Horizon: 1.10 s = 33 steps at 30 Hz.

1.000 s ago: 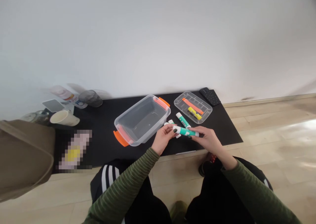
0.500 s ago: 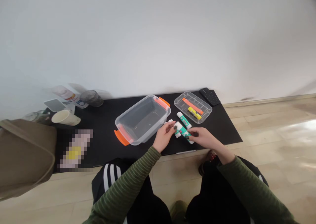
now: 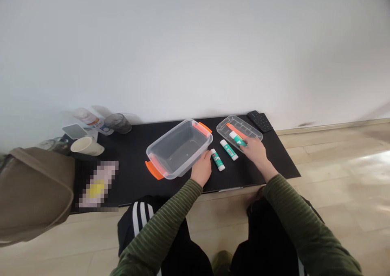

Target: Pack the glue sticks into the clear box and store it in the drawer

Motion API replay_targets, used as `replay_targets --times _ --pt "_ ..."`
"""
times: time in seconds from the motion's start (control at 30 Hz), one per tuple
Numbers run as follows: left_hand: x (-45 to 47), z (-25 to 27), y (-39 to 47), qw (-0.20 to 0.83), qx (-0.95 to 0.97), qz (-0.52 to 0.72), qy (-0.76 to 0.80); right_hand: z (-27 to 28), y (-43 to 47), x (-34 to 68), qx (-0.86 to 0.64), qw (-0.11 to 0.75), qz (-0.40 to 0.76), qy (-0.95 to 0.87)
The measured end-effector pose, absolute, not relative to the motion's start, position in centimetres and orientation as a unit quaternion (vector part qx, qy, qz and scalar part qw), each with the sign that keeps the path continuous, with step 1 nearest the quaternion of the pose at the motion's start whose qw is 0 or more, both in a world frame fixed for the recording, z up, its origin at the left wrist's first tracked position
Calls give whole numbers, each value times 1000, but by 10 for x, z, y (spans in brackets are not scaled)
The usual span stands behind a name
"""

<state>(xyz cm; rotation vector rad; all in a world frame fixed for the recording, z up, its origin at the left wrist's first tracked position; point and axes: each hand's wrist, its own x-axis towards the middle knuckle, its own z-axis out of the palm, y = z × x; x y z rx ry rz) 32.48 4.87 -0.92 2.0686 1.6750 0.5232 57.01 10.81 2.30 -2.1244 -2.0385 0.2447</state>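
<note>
My right hand (image 3: 255, 149) is closed on a white and green glue stick (image 3: 236, 138), held over the near side of a clear plastic lid (image 3: 221, 128). An orange strip (image 3: 234, 129) lies in the lid, partly covered by the hand and glue stick. Another glue stick (image 3: 229, 149) rests on the black tabletop just in front of the lid. A further glue stick (image 3: 217, 160) lies beside my left hand (image 3: 202, 169). That hand is by the near right wall of a clear plastic box (image 3: 179, 171), fingers extended and apparently holding nothing; its thumb is hidden.
Orange clips (image 3: 154, 170) stick out from the box's ends. A black dotted object (image 3: 260, 121) sits at the table's far right corner. To the left are a paper cup (image 3: 87, 147), a dark glass (image 3: 118, 123), a spray can (image 3: 93, 121) and a brown bag (image 3: 36, 186).
My right hand has carried a glue stick up and right to the lid, hiding the yellow stick there. My left hand has left the glue sticks and drawn back toward the box.
</note>
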Motion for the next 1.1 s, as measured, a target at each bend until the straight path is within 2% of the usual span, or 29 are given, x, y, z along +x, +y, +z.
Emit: replay_targets --times 0.5,0.67,0.8,0.97,1.1 --pt "325 -1 46 171 759 76 624 14 108 552 -718 36 45 -694" --pt "326 5 45 180 749 70 634 22 100 540 -687 93 52 -719" --pt "325 7 42 182 751 115 624 22 81 514 -595 125 82 -790" --pt "322 6 40 238 742 214 589 11 62 484 -571 33 93 -815" --pt "319 6 44 319 700 306 561 6 61 475 -587 -7 91 -805"
